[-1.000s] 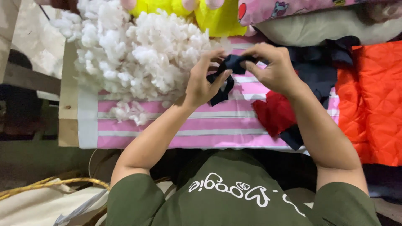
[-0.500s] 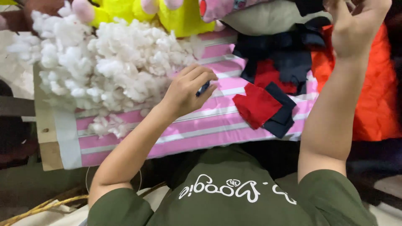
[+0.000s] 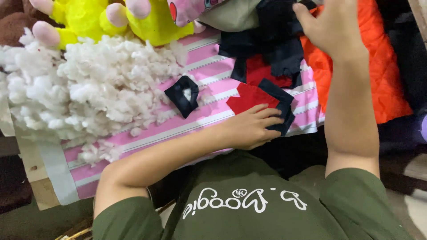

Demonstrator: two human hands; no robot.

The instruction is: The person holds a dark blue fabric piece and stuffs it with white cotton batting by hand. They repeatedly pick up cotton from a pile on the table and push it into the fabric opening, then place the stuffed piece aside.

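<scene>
- Pink-and-white striped cloth (image 3: pixel 209 122) covers the bench; on it lies a small stack of red and navy fabric cut-outs (image 3: pixel 262 104), near the person's body.
- Left hand (image 3: pixel 251 126) lies flat on the stack's lower edge, fingers (image 3: pixel 269 116) spread and released, pressing, not gripping.
- Right hand (image 3: pixel 331 29) is raised over the heap of dark navy fabric scraps (image 3: pixel 271 44), fingers loosely open, holding nothing that shows.
- Done well, in my judgement: keep the flat palm steady so the layers stay aligned, and lift one scrap at a time.
- Counts: one small navy fabric pouch with white filling showing (image 3: pixel 183 95), lying apart at the edge of one big pile of white stuffing fluff (image 3: pixel 84 89); one yellow plush toy with pink feet (image 3: pixel 111 20); one orange quilted cloth (image 3: pixel 382 75).
</scene>
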